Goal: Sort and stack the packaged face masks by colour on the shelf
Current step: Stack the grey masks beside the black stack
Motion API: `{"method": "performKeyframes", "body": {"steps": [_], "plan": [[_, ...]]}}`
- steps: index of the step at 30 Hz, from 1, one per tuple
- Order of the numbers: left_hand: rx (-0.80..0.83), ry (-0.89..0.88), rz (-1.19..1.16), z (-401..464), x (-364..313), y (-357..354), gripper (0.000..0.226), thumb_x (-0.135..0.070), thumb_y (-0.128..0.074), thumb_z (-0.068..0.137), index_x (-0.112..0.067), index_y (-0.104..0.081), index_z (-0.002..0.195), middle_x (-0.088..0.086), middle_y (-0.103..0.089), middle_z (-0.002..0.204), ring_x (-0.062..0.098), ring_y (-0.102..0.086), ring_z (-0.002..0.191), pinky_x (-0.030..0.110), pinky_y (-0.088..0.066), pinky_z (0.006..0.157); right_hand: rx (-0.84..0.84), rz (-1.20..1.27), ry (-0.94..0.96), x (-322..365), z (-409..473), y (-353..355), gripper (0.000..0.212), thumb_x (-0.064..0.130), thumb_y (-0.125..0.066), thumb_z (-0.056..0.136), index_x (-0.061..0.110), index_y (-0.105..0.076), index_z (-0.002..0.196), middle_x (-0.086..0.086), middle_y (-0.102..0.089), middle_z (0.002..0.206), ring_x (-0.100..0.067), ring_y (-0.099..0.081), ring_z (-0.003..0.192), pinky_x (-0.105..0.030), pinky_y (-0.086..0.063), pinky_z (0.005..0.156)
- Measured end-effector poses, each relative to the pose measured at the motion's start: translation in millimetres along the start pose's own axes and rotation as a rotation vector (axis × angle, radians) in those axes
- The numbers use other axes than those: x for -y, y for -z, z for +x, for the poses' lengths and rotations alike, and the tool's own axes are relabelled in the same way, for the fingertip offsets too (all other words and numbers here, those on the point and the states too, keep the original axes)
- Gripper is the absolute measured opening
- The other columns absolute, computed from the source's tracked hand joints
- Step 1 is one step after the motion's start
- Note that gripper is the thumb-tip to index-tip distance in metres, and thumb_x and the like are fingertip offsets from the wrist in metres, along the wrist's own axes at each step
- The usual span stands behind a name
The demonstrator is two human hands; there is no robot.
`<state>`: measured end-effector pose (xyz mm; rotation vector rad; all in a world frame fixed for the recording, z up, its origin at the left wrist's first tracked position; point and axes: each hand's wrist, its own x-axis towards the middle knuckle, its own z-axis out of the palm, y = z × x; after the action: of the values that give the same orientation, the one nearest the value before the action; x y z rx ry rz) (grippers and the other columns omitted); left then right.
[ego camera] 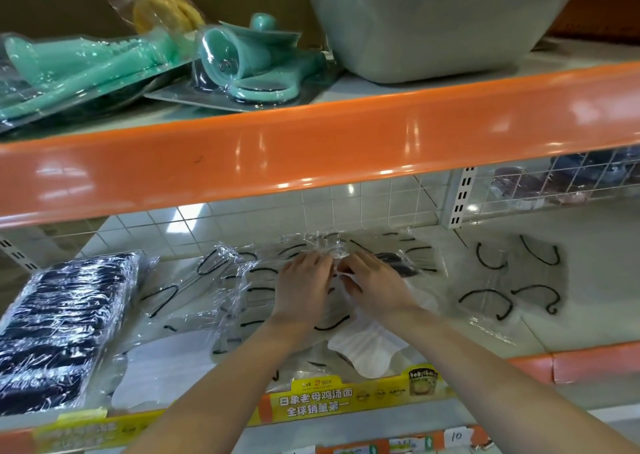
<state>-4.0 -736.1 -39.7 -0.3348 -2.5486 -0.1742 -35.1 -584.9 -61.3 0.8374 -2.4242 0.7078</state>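
Shelf: a pale lower shelf under an orange rail is strewn with clear-wrapped masks.
Dark stack: navy packs are piled at far left.
Grey packs: a loose group lies at right, well apart from the hands.
Left hand: laid flat, fingers straight, on the central heap.
Right hand: fingers curled, seemingly pinching a white-mask pack; the grip is partly hidden.
Key relation: the white pack runs from the fingertips back toward the shelf front, directly beneath both hands, nearer the right one.
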Motion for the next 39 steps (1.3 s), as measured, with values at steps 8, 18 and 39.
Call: {"method": "performKeyframes", "body": {"steps": [8, 18, 39], "plan": [[-0.133, 0.049, 0.077, -41.9, 54.7, 22.6, 0.024, -0.022, -0.045, 0.085, -0.013, -0.061, 0.07, -0.001, -0.062, 0.066, 0.022, -0.06, 0.058, 0.027, -0.044, 0.051, 0.064, -0.121, -0.106, 0.4, -9.7, -12.1, 0.02, 0.012, -0.081, 0.069, 0.013, -0.064, 0.079, -0.002, -0.062, 0.079, -0.026, -0.064, 0.069, -0.024, -0.033, 0.053], [0.076, 0.149, 0.3, -86.5, 106.6, 43.0, 0.038, -0.01, -0.092, 0.045, -0.016, -0.067, 0.075, 0.001, -0.065, 0.074, 0.024, -0.065, 0.069, 0.035, -0.05, 0.067, -0.017, -0.106, 0.061, 61.4, 11.3, -39.6, 0.028, 0.004, -0.084, 0.059, 0.013, -0.065, 0.076, -0.002, -0.063, 0.077, -0.025, -0.064, 0.072, -0.031, -0.052, 0.061], [-0.174, 0.117, 0.233, -167.7, 242.8, 100.5, 0.016, 0.004, -0.059, 0.07, -0.009, -0.064, 0.079, 0.005, -0.059, 0.077, 0.027, -0.057, 0.064, 0.033, -0.045, 0.051, 0.008, -0.089, 0.239, 216.5, 25.6, -116.5, 0.021, 0.002, -0.064, 0.071, 0.012, -0.064, 0.089, -0.002, -0.059, 0.088, -0.025, -0.056, 0.08, -0.034, -0.043, 0.073]]}}
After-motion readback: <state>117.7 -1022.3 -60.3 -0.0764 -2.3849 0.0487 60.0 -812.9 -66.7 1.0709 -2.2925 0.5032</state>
